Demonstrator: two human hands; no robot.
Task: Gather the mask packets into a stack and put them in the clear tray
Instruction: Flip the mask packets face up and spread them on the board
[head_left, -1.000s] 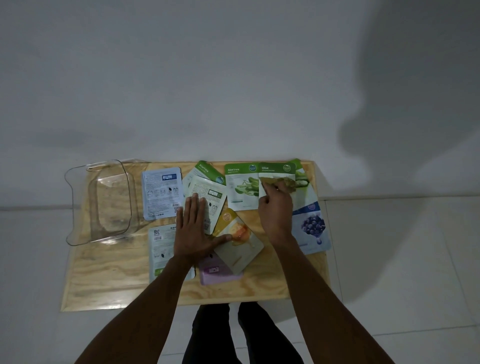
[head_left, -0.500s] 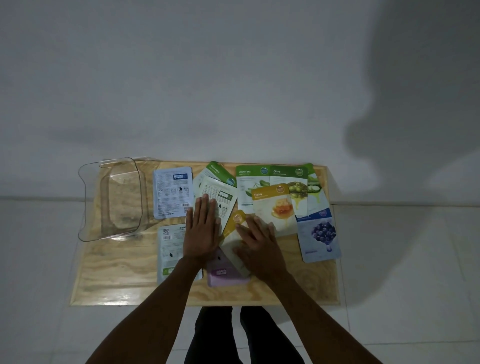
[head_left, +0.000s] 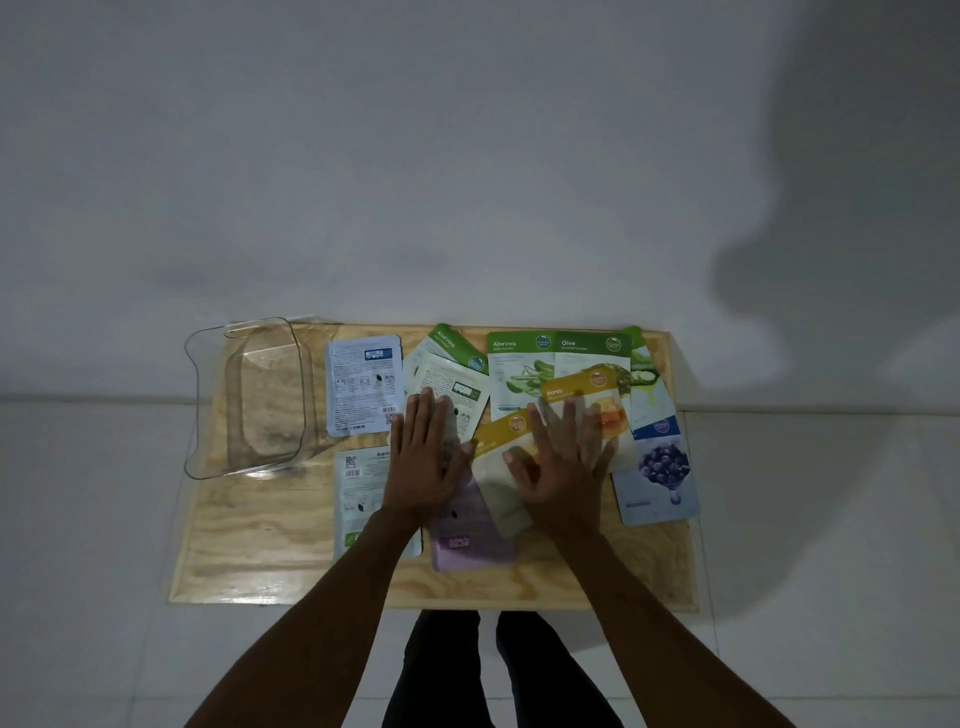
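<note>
Pressing flat at frame centre: left hand (head_left: 423, 462) and right hand (head_left: 563, 467) lying open, fingers spread, gripping nothing; mask packets (head_left: 522, 374) sitting scattered, partly overlapping across wooden board (head_left: 260, 551); no stack forming yet; clear tray (head_left: 249, 400) waiting empty, frame left; gathering and loading remaining.

A bare indoor room: white tiled floor (head_left: 831, 519), plain white wall (head_left: 467, 156), low plywood table (head_left: 260, 545).

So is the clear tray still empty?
Empty. Through the clear tray only bare wood shows; every mask packet, like the blueberry one, lies outside on the table.
</note>
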